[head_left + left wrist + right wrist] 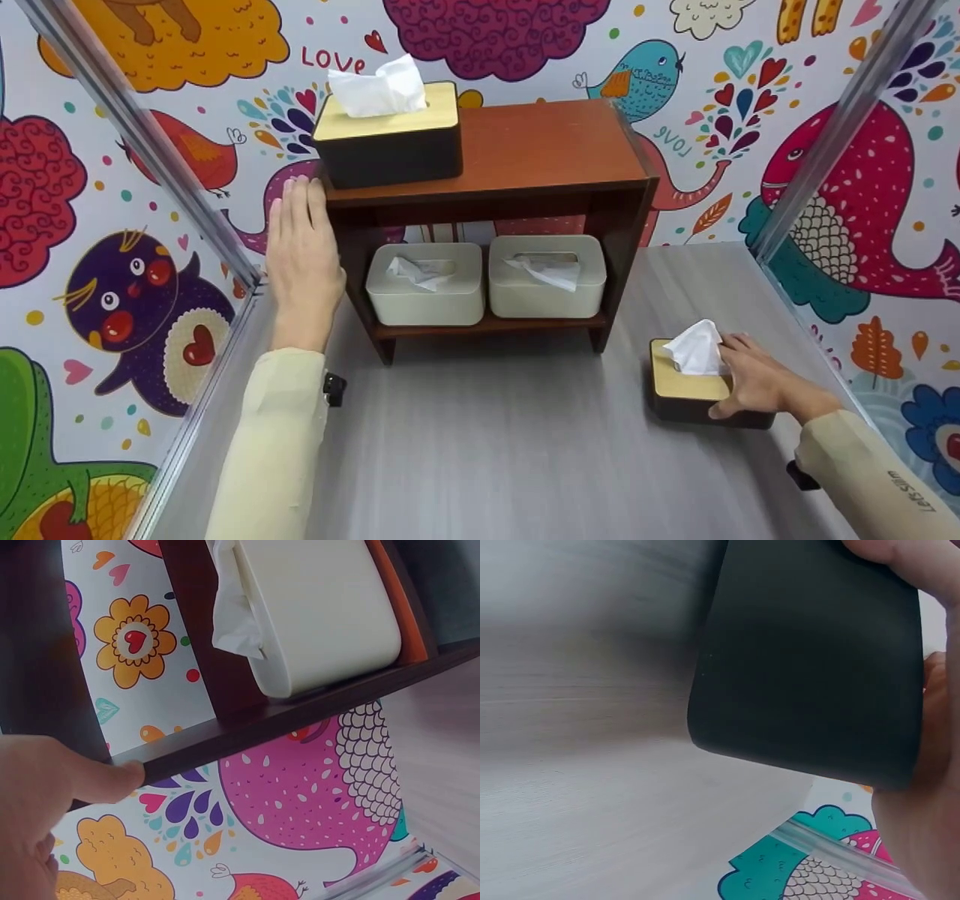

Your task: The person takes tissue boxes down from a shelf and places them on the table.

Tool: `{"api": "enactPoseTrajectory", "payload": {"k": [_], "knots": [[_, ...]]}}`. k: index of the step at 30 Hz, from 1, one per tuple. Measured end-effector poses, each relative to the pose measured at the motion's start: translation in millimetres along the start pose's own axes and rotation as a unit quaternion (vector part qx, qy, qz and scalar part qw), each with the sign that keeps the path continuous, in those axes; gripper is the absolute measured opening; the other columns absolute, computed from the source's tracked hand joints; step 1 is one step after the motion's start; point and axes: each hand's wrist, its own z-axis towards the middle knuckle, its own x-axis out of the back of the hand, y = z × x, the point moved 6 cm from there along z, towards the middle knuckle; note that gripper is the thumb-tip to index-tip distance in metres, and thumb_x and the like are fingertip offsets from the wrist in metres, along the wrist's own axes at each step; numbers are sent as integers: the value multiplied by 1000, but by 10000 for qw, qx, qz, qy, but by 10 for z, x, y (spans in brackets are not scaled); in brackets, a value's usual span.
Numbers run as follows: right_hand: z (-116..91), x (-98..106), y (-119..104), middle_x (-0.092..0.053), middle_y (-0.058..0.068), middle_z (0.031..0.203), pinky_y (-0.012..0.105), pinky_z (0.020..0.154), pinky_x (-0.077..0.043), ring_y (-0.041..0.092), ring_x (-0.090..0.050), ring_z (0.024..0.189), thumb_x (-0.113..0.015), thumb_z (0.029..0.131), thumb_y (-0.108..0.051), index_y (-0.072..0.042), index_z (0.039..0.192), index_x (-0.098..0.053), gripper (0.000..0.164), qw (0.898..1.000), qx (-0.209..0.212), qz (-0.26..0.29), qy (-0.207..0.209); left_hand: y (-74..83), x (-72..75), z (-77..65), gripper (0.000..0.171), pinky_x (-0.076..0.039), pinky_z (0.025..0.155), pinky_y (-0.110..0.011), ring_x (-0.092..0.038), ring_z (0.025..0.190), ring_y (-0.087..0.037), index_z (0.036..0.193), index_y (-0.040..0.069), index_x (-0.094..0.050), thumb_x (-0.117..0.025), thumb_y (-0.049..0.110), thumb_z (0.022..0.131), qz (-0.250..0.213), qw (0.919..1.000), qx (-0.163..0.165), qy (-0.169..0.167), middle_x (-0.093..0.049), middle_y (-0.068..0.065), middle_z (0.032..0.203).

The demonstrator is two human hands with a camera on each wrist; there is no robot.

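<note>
My right hand (757,380) grips a black tissue box (701,406) with a wood-toned lid, on the grey surface at the right. Its thumb lies on the near side, and a white tissue sticks out of the top. In the right wrist view the box's dark wall (810,667) fills the middle. My left hand (304,251) touches the left side of a brown wooden shelf (547,142), fingers straight. The left wrist view shows the thumb (112,778) against the side panel's edge. A second black tissue box (390,154) stands on the shelf's top left, near the left fingertips.
Two cream tissue boxes, a left one (427,304) and a right one (547,296), sit side by side in the shelf's lower compartment. Cartoon-printed walls with metal corner strips (832,127) enclose the grey surface (480,442) at the back and sides.
</note>
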Motion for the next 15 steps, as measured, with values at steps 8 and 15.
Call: {"api": "enactPoseTrajectory", "payload": {"k": [8, 15], "knots": [[-1, -55, 129, -23, 38, 152, 78, 106, -16, 56, -18, 136, -88, 54, -45, 11, 140, -40, 113, 9992, -280, 225, -197, 9, -4, 5, 93, -12, 126, -42, -17, 151, -32, 151, 1, -20, -70, -8, 73, 68, 9999, 38, -107, -23, -20, 159], [-8, -118, 216, -16, 41, 152, 77, 108, -10, 60, -11, 137, -89, 57, -41, 15, 142, -32, 116, 9962, -627, 404, -440, -2, -9, 1, 93, -14, 126, -42, -16, 151, -31, 151, 1, -20, -71, -7, 73, 134, 9998, 65, -165, -21, -20, 160]]}}
